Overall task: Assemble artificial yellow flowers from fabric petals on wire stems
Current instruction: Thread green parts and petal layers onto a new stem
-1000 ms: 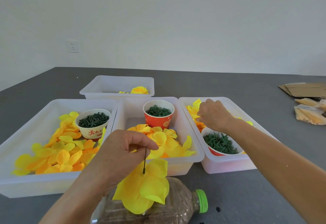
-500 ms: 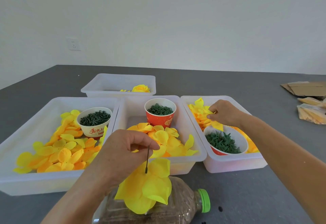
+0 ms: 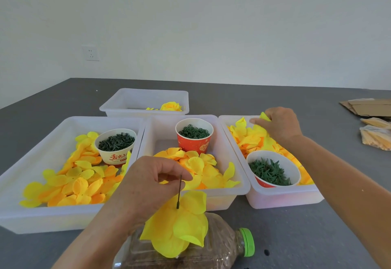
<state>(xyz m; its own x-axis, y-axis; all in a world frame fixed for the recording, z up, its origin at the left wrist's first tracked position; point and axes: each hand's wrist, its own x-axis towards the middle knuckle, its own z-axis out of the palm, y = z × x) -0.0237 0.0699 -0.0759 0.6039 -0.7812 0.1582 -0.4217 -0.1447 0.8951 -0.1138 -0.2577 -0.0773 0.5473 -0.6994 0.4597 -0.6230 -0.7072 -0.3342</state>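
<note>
Meanwhile, left hand (image 3: 148, 186) is pinching a wire stem (image 3: 179, 191) threaded with yellow petals (image 3: 177, 226), while right hand (image 3: 279, 126) is pinching a petal (image 3: 264, 117) over the right bin (image 3: 283, 200).

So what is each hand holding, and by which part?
Left hand pinches the wire stem near its top, flower hanging below. Right hand pinches a yellow petal by its edge.

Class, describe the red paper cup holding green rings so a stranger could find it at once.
Start at the middle white tray of the front three. At its far end stands the red cup. Unlike the white-lined bowls in the side trays, it holds looped rings, not spiky pieces.
</note>
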